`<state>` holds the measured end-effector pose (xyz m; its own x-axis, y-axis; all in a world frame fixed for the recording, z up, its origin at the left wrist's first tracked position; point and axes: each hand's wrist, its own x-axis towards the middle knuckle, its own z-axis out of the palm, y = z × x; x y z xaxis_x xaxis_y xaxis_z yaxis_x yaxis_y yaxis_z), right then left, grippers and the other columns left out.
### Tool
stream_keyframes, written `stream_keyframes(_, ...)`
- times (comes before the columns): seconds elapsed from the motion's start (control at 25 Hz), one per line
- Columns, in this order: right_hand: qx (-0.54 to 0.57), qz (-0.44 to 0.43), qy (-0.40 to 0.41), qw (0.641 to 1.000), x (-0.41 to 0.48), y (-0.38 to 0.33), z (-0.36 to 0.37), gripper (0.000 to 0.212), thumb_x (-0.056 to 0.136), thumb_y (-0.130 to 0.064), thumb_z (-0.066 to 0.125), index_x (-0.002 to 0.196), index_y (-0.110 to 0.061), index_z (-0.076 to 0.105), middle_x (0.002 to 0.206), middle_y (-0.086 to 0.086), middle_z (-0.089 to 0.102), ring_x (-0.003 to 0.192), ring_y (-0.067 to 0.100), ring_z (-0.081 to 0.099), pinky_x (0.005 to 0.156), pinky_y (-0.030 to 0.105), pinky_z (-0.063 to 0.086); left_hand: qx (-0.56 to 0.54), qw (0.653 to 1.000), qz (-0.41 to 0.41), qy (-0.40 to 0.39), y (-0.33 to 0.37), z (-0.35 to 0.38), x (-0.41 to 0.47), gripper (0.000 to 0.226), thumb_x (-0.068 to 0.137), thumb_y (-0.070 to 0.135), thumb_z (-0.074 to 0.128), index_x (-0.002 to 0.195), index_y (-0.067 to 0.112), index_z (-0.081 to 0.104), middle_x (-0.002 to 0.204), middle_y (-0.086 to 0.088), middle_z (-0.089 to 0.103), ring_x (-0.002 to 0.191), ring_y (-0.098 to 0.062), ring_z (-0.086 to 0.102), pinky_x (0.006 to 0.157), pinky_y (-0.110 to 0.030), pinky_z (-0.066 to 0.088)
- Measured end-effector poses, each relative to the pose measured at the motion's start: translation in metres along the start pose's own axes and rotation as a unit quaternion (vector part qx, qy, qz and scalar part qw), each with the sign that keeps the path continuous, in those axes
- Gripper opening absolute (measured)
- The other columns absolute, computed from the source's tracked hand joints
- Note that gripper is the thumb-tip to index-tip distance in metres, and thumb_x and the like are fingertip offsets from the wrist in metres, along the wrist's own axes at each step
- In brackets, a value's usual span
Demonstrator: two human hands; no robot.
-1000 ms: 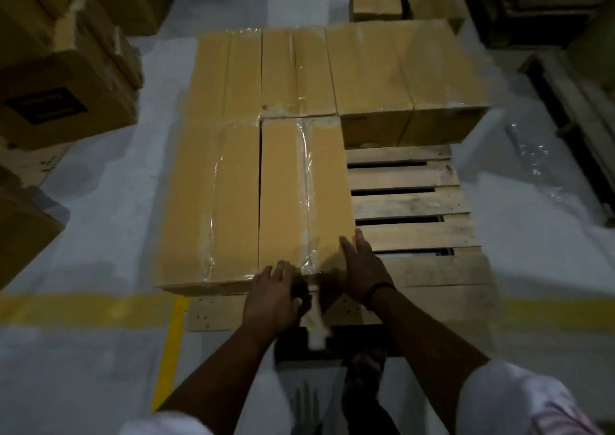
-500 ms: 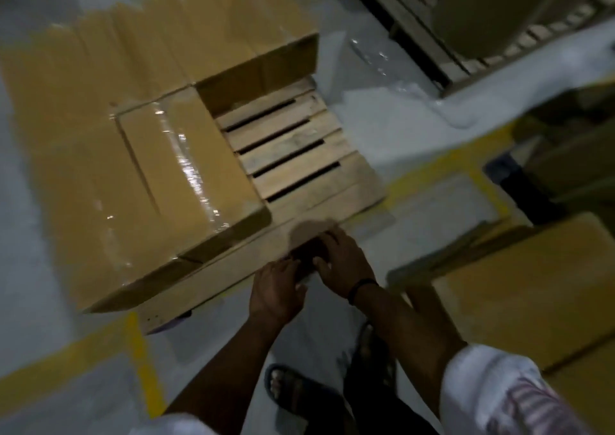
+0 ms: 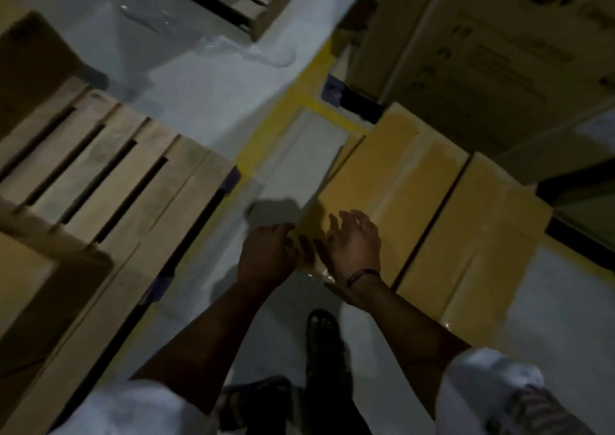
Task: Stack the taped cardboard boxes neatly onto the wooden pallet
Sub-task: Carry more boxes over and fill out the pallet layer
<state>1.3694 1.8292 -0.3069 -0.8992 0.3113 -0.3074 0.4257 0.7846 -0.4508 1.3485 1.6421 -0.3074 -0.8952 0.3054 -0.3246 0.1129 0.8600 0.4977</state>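
- Box [image 3: 392, 195] lies on floor [image 3: 206, 102] under right hand [image 3: 354, 241], fingers spread, holding nothing; left hand [image 3: 266, 251] at its corner, grip unclear.
- Pallet [image 3: 116, 168], left of both hands, is part loaded, part bare.

Dim light, pale grey floor [image 3: 206, 108], yellow floor lines [image 3: 301, 93], clear plastic film [image 3: 266, 52], large printed carton [image 3: 499, 45]

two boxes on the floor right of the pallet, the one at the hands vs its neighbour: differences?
1. The first box lies next to the pallet. The second box lies on the first one's far side, away from the pallet.
2. The left hand and right hand are at the first box's near corner. Neither is at the second box.

Shared: both are tan cardboard, flat on the floor, side by side with a narrow dark gap between them.
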Motion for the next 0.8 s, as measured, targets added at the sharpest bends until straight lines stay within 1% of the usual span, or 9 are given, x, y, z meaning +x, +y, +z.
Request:
stream_keyframes(0.08,0.014,0.068,0.021,0.997,0.010,0.043,-0.019,0.053,0.089,-0.043,0.054,0.138,-0.023,0.053,0.151,0.005,0.037,0.137,0.033,0.033,0.109,0.048,0.036,0.006,0.998,0.064,-0.011,0.024,0.019,0.035,0.048,0.081,0.022,0.065,0.128,0.012,0.070,0.116,-0.014,0.073,0.096,-0.041,0.069,0.074,-0.043,0.056)
stream_keyframes(0.12,0.015,0.097,0.026,0.995,0.018,0.066,-0.026,0.058,0.087,-0.046,0.050,0.140,-0.022,0.050,0.152,0.006,0.034,0.138,0.034,0.030,0.109,0.049,0.036,0.012,0.996,0.090,-0.024,0.037,0.029,0.052,0.051,0.082,0.025,0.059,0.130,0.010,0.069,0.123,-0.017,0.070,0.099,-0.043,0.068,0.075,-0.045,0.057)
stream_keyframes(0.24,0.013,0.147,0.027,0.989,0.039,0.118,-0.041,0.053,0.094,-0.037,0.053,0.143,-0.019,0.045,0.157,0.006,0.025,0.141,0.035,0.022,0.110,0.051,0.035,0.075,0.989,0.110,-0.062,0.064,0.053,0.106,0.061,0.093,0.035,0.053,0.151,0.018,0.049,0.158,-0.017,0.041,0.133,-0.045,0.047,0.092,-0.053,0.053)
stream_keyframes(0.28,0.012,0.147,0.029,0.989,0.045,0.132,-0.043,0.050,0.094,-0.034,0.055,0.141,-0.018,0.045,0.157,0.006,0.024,0.141,0.036,0.022,0.108,0.051,0.036,0.099,0.986,0.108,-0.078,0.072,0.059,0.123,0.064,0.096,0.039,0.053,0.155,0.019,0.043,0.163,-0.016,0.032,0.139,-0.045,0.039,0.097,-0.055,0.050)
stream_keyframes(0.4,0.010,0.127,0.030,0.991,0.066,0.159,-0.045,0.051,0.095,-0.033,0.056,0.142,-0.018,0.043,0.156,0.007,0.021,0.140,0.037,0.022,0.106,0.049,0.037,0.130,0.982,0.109,-0.084,0.093,0.079,0.163,0.070,0.098,0.055,0.038,0.154,0.014,0.040,0.165,-0.016,0.026,0.147,-0.042,0.027,0.105,-0.056,0.044)
stream_keyframes(0.48,0.012,0.121,0.031,0.992,0.075,0.169,-0.043,0.052,0.095,-0.033,0.057,0.142,-0.017,0.043,0.157,0.008,0.020,0.139,0.038,0.023,0.107,0.048,0.038,0.125,0.985,0.072,-0.092,0.107,0.088,0.175,0.072,0.100,0.048,0.052,0.157,0.013,0.023,0.163,-0.019,0.018,0.142,-0.047,0.028,0.106,-0.058,0.043)
stream_keyframes(0.56,0.000,0.124,0.041,0.991,0.082,0.174,-0.040,0.053,0.094,-0.034,0.057,0.142,-0.015,0.042,0.156,0.011,0.020,0.137,0.041,0.025,0.107,0.048,0.038,0.172,0.977,0.064,-0.105,0.118,0.094,0.181,0.085,0.097,0.045,0.062,0.152,0.018,0.004,0.160,-0.022,0.010,0.136,-0.052,0.027,0.107,-0.062,0.039)
stream_keyframes(0.68,-0.026,0.146,0.048,0.988,0.088,0.172,-0.032,0.060,0.093,-0.039,0.058,0.144,-0.013,0.040,0.158,0.014,0.019,0.137,0.043,0.023,0.109,0.050,0.036,0.213,0.964,0.088,-0.130,0.111,0.103,0.189,0.094,0.091,0.055,0.066,0.155,0.032,0.000,0.165,-0.023,-0.007,0.140,-0.056,0.013,0.110,-0.066,0.030)
stream_keyframes(0.8,-0.025,0.158,0.032,0.987,0.092,0.163,-0.024,0.067,0.091,-0.044,0.059,0.147,-0.017,0.035,0.161,0.015,0.011,0.139,0.045,0.019,0.109,0.051,0.036,0.215,0.960,0.106,-0.144,0.094,0.099,0.194,0.104,0.088,0.064,0.065,0.161,0.034,-0.003,0.166,-0.018,-0.019,0.145,-0.053,0.002,0.112,-0.065,0.024)
